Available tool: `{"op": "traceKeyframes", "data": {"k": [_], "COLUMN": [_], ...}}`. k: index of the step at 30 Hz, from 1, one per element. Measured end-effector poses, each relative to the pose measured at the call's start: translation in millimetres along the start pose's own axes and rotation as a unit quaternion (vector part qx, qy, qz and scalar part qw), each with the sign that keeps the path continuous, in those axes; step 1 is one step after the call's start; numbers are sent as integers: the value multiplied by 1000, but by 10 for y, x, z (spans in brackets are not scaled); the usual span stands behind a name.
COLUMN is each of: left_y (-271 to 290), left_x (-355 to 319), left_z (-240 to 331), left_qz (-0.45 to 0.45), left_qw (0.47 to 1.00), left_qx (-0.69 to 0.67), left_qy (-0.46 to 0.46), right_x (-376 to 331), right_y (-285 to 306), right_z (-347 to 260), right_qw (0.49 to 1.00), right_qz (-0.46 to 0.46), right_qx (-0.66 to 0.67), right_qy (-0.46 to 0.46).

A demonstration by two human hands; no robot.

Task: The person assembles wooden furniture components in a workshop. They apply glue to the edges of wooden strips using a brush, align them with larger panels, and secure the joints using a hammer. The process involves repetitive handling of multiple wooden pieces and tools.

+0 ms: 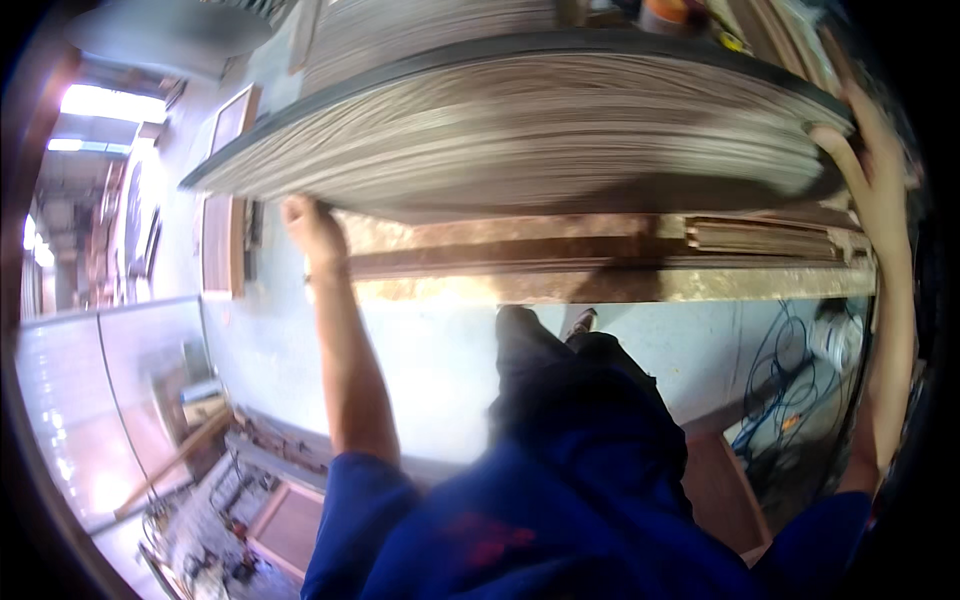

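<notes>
A long wood-grain panel (520, 130) with a dark edge strip along its far side is tilted up above a bench (430, 287). My left hand (316, 232) is closed on the panel's near edge, towards its left end. At the right end, my right hand (866, 160) grips the panel, with the thumb on its grained face and the fingers partly hidden behind. The panel's surface is smeared by motion. Under its near edge, thin wooden strips (765, 237) lie on the bench at the right, beside a long brown board (510, 255).
Behind the panel are another grained board (420, 40) and an orange-topped container (665, 14). Coiled cables (785, 370) lie on the floor at the right. Framed wooden panels (222, 245) stand at the left. Tools and clutter (225, 530) lie at the lower left.
</notes>
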State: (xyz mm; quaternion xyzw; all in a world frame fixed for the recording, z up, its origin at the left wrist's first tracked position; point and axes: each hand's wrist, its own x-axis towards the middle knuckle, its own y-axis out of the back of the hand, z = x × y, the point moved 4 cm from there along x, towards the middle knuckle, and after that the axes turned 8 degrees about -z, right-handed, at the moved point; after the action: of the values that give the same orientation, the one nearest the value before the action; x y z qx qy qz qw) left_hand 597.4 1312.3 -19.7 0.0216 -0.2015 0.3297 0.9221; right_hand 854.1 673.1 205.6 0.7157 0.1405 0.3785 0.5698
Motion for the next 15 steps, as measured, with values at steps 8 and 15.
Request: {"op": "traceKeyframes", "data": {"k": [8,15], "left_y": [-98,-70], "left_x": [-47,-98], "left_z": [26,-79], "left_qz": [11,28], "left_qw": [999,998], "left_qx": [-25,41], "left_qy": [-18,27], "right_x": [319,531], "right_y": [56,-97], "right_z": [-57,-643], "right_qw": [968,956], "right_qz": [-194,-79], "right_qx": [158,274], "right_qy": [-31,-63]}}
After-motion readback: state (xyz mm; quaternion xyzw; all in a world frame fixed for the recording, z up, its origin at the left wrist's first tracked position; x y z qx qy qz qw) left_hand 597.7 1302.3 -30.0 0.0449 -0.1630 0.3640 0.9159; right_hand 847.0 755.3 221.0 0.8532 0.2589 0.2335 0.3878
